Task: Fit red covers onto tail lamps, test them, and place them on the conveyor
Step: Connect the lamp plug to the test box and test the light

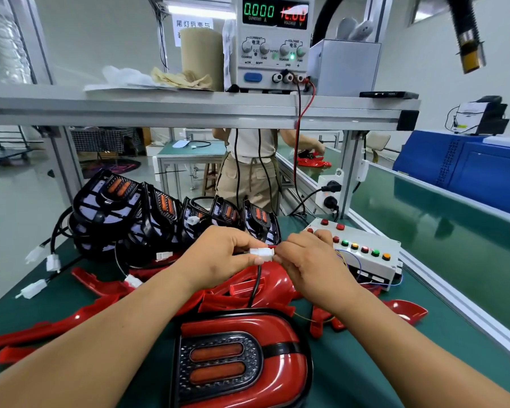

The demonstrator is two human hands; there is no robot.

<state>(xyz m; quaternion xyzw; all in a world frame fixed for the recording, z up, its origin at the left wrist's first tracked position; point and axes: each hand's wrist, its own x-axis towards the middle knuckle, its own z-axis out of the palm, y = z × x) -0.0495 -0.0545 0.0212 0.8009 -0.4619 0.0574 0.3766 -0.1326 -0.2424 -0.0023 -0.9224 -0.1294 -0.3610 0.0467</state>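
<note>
Head view: the power supply (pixel 274 42) on the shelf (pixel 189 107) reads "0.000" over "CURRENT A"; glare washes out the red figures above "VOLTAGE V". On the green surface (pixel 365 363), the red-covered tail lamp (pixel 242 360) lies at the near edge. Its black cable (pixel 255 287) rises to a white connector (pixel 261 252), which the left hand (pixel 224 254) and right hand (pixel 309 260) pinch with their fingers from either end. A green conveyor (pixel 439 231) runs along the right edge.

On the shelf (pixel 130 108), near its middle: a brown cardboard roll (pixel 202 55) upright, crumpled beige cloths (pixel 183 78) at its foot. Toward the right end, a grey metal box (pixel 345 69); at the right corner, a flat black device (pixel 388 94). Beyond, a blue machine (pixel 468 172).
</note>
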